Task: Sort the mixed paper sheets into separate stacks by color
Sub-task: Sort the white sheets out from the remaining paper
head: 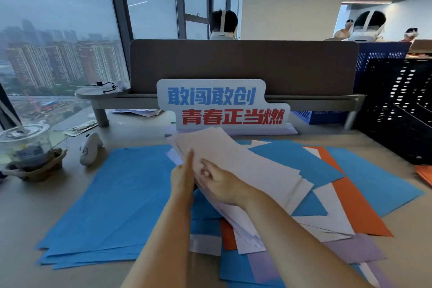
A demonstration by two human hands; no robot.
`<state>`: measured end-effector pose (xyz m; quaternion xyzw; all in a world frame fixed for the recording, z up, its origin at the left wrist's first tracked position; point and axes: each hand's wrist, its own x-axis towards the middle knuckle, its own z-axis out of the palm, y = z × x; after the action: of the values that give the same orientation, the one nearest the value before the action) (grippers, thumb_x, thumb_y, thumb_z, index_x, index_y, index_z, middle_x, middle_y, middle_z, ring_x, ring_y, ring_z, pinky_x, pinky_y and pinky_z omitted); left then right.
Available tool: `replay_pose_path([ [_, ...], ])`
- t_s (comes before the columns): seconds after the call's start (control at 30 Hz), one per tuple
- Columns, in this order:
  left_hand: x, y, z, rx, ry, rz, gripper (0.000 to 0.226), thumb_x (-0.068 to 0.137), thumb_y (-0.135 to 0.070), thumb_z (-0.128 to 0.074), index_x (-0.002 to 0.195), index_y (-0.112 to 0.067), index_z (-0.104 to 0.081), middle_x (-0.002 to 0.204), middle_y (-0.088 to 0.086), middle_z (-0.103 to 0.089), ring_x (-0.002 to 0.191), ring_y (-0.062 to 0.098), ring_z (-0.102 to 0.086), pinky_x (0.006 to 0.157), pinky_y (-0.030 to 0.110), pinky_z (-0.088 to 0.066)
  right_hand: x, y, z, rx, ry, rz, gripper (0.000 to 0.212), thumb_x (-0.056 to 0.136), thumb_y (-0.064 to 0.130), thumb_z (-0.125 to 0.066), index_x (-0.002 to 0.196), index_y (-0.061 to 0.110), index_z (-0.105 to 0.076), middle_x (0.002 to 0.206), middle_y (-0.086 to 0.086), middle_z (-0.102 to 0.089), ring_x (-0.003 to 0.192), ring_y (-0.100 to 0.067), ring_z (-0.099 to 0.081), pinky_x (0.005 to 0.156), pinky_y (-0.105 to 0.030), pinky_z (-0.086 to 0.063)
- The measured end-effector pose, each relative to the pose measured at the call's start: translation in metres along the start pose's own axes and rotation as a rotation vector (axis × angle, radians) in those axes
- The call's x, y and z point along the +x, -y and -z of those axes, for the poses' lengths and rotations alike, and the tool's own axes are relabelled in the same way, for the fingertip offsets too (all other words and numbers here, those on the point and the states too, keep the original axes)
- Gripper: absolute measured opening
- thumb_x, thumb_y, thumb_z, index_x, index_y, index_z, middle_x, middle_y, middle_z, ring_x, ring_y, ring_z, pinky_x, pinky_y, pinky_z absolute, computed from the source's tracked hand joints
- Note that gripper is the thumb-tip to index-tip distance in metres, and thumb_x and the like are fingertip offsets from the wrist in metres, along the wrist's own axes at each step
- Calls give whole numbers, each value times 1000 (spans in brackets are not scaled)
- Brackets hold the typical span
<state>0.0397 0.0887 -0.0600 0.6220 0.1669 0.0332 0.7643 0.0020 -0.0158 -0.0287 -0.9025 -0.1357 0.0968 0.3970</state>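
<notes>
A stack of blue sheets point(112, 201) lies on the left of the desk. To its right spreads a mixed heap of blue point(311, 163), orange point(357, 206), white point(327, 215) and lilac point(355, 250) sheets. A sheaf of white sheets point(245, 159) is raised at a tilt over the middle. My left hand point(183, 175) lies flat and straight against the sheaf's left edge. My right hand point(222, 182) rests on top of the sheaf with its fingers curled; whether they pinch the paper I cannot tell.
A slogan sign point(224, 105) stands behind the paper, before a brown partition point(243, 65). A white controller point(90, 148) and a plastic cup point(25, 145) sit at left. Black crates point(397, 110) stand at right, with orange sheets point(424, 174) by them. People sit beyond.
</notes>
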Motion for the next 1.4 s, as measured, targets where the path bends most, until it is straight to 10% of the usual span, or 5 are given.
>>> replay_pose_path([
  [0.17,4,5,0,370,-86,-201,11,87,-5,-48,84,3,-54,74,10,-51,69,22,-46,55,26,-33,-5,-25,19,111,-236,-21,45,97,6,-39,141,14,-36,147,-5,-39,135,-18,-36,105,-21,-27],
  [0.4,-15,-30,3,57,146,-501,22,82,1,-58,83,-21,-58,83,3,-64,73,12,-59,69,28,-49,-26,-56,73,105,-728,-183,76,85,35,-65,147,20,-23,151,-4,-31,138,-25,-29,111,-39,-29],
  [0.73,-47,-95,-16,-122,369,-692,32,81,3,-55,102,-21,-55,93,-2,-65,80,5,-63,74,24,-53,-51,-54,135,348,-704,70,25,83,22,-70,105,16,-61,106,-11,-68,91,-24,-67,84,-44,-55],
  [0.93,-66,-113,-32,-57,392,-940,76,83,-3,-55,132,-51,-20,120,10,-58,96,23,-62,84,41,-55,-62,-43,143,539,-744,189,28,84,6,-66,110,10,-59,109,-11,-66,101,-28,-63,91,-45,-52],
  [1.4,-43,-77,-9,15,390,-451,63,51,-39,-81,106,-18,-61,99,2,-70,89,19,-67,72,29,-57,-66,-69,106,587,-512,83,58,71,48,-65,122,26,-48,117,1,-62,111,-19,-59,92,-37,-51],
])
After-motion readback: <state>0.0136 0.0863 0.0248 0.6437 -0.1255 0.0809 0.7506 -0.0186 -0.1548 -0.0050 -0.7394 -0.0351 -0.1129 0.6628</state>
